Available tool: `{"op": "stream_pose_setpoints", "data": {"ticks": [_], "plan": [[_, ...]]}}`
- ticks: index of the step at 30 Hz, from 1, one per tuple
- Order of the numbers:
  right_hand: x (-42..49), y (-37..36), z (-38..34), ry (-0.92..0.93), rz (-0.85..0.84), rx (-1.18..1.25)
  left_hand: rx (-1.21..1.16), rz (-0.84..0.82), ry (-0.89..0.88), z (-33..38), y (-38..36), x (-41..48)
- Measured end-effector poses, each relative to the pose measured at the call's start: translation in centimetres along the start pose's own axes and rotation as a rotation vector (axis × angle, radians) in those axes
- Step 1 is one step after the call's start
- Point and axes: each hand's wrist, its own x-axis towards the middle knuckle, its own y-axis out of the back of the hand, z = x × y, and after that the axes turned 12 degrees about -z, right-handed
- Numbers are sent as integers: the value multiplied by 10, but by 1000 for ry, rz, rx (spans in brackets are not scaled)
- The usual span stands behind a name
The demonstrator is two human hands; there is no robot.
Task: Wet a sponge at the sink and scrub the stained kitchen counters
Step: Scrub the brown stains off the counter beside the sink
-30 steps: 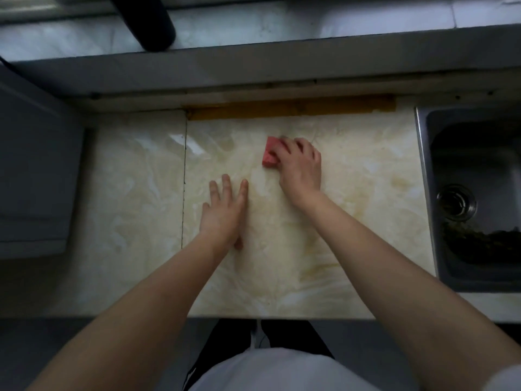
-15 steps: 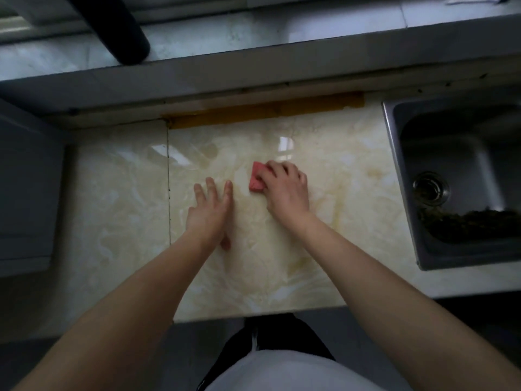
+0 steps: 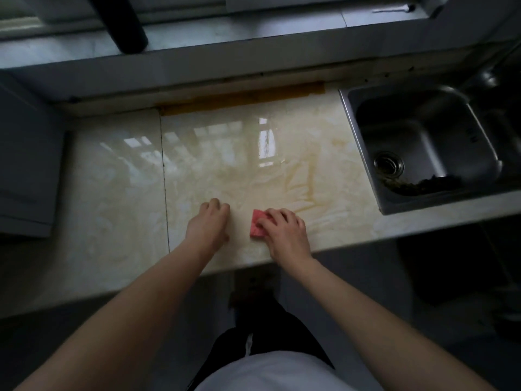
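Note:
A pink sponge (image 3: 257, 224) lies flat on the cream marble counter (image 3: 118, 179), close to the counter's front edge. My right hand (image 3: 284, 231) presses down on the sponge's right half, so only its left part shows. My left hand (image 3: 210, 222) rests on the counter just to the left of the sponge, its fingers curled under and holding nothing. Brownish streaks (image 3: 303, 179) mark the wet counter beyond my right hand. The steel sink (image 3: 423, 142) sits at the right.
Dark debris (image 3: 431, 183) lies in the sink near the drain (image 3: 388, 164). A strip of yellow tape (image 3: 239, 98) runs along the back wall joint. A black tube (image 3: 121, 24) hangs over the window ledge. A grey cabinet (image 3: 25, 170) stands at the left.
My right hand has dragged the sponge back from the middle of the counter toward the front edge. My left hand has also pulled back and curled its fingers. The view has shifted.

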Motion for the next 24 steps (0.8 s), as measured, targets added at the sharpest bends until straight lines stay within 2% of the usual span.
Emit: {"op": "stream_pose_setpoints", "data": {"ticks": [11, 18, 24], "plan": [[-62, -11, 0, 14, -38, -37, -40, 57, -46, 24, -25, -27], [-52, 2, 19, 70, -106, -107, -93, 53, -12, 46, -14, -13], [-14, 14, 53, 191, -116, -111, -158, 23, 75, 58, 7, 21]]}}
